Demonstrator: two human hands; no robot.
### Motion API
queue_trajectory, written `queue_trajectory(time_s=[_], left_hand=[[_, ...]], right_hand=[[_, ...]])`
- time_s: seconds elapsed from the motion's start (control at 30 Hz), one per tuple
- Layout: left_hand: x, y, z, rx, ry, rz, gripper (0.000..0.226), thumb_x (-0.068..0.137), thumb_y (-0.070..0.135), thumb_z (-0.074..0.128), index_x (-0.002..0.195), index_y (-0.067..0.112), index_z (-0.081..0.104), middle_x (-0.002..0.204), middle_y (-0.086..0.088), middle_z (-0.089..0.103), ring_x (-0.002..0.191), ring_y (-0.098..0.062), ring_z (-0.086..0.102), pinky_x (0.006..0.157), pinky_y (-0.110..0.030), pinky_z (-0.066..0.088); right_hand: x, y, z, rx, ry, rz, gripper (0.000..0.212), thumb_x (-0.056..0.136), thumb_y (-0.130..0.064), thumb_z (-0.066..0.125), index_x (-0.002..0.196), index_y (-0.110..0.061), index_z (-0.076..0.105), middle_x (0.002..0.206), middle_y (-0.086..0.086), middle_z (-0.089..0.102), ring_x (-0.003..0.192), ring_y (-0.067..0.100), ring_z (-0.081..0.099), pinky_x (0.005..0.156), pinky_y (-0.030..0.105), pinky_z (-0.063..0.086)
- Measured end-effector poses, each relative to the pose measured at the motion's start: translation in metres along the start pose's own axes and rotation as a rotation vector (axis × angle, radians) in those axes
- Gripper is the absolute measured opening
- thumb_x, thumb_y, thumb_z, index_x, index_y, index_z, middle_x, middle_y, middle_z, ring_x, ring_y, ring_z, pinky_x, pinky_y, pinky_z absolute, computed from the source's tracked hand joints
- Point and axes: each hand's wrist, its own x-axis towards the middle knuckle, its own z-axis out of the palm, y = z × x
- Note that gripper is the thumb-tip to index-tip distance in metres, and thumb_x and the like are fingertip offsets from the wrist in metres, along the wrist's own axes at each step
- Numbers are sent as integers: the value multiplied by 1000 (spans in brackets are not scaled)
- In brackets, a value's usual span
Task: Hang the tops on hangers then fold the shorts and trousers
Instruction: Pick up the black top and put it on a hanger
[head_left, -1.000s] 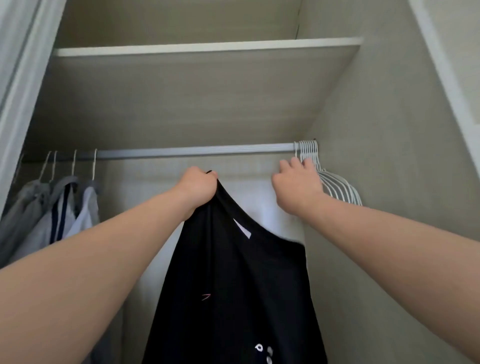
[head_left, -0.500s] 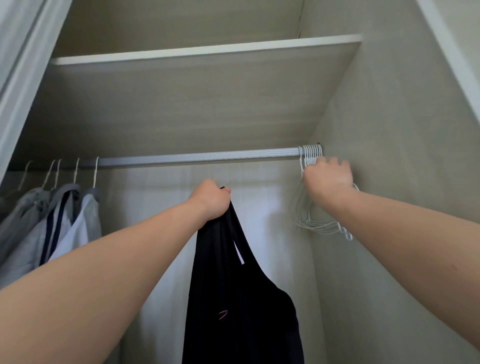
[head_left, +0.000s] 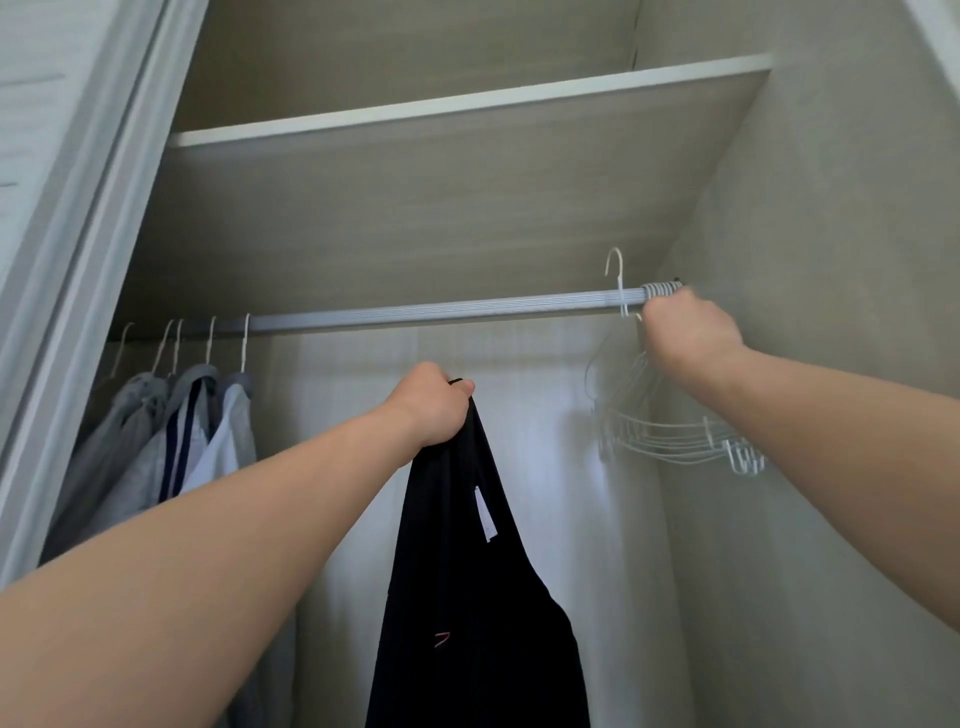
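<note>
Head view: your left hand (head_left: 434, 402) grips black top (head_left: 467, 571) below rail (head_left: 415, 314); your right hand (head_left: 685, 338) holds hanger (head_left: 619, 283), hook above rail. Hung tops (head_left: 208, 415) at rail's left; folding pending.

On rail (head_left: 426, 313): shirts (head_left: 171, 431) at left end, spare hangers (head_left: 670, 436) bunched at right end; shelf (head_left: 415, 114) above

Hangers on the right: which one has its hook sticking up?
The hanger just left of the right hand: its hook pokes above the rail, others hook over it.

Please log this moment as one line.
left hand: grips black top | right hand: holds white hanger, hook above rail | top unhung
</note>
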Motion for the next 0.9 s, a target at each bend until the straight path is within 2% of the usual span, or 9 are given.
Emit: queue_trajectory(time_s=[0.17,0.23,0.3,0.33,0.5,0.6,0.67,0.83,0.9], left_hand=[[-8,-14,-13,-59,-19,-48,30,104,28,49,81,9,48,80,-8,45,73,-26,42,68,-32,35],[-11,-21,-19,-74,-31,-62,27,104,28,49,85,9,52,83,-9,48,75,-27,45,71,-33,37],[-16,-28,-25,-92,-41,-74,24,103,27,49,89,9,55,86,-9,51,77,-26,48,73,-34,39],[-19,-32,-28,-101,-46,-79,22,103,27,49,90,10,56,87,-9,52,77,-26,48,73,-34,39],[-46,-49,-37,-118,-51,-87,27,104,25,48,82,10,49,80,-8,45,74,-25,43,70,-33,34],[-68,-52,-43,-119,-21,-81,33,105,24,48,75,13,39,74,-6,36,72,-23,35,68,-32,27],[-84,-49,-49,-99,18,-88,36,105,24,48,73,13,38,69,-5,35,68,-23,35,65,-32,28],[-124,-19,-78,-56,123,-69,42,106,23,46,66,15,33,64,-5,30,60,-21,31,60,-31,25],[-141,0,-91,-47,187,-72,45,106,23,46,65,16,30,63,-4,29,59,-21,30,59,-32,24]], right_hand=[[-15,-14,-1,562,-14,244,29,94,-19,60,109,7,63,110,28,64,106,42,64,79,38,50],[-32,-18,5,770,-43,347,22,90,-14,59,97,7,66,82,22,64,77,36,68,61,31,47],[-58,-23,15,931,-127,405,11,89,-7,59,83,0,64,63,14,54,49,24,55,47,24,42],[-71,-25,22,998,-178,415,10,88,-4,60,79,-4,62,61,11,50,44,20,48,43,22,40],[-132,-27,43,1043,-303,301,21,82,7,61,78,-14,61,66,4,55,42,14,43,40,20,36],[-155,-24,40,875,-291,161,19,79,2,65,85,-16,68,80,0,64,63,9,54,49,8,37],[-164,-22,35,838,-314,120,19,80,-1,66,92,-15,71,82,-1,67,71,12,58,52,6,38],[-173,-25,7,996,-242,105,22,82,-3,62,100,-15,69,67,-1,63,61,10,57,49,6,39],[-173,-28,-7,1113,-199,125,19,85,-7,60,99,-17,67,62,-1,62,60,11,56,52,15,39]])
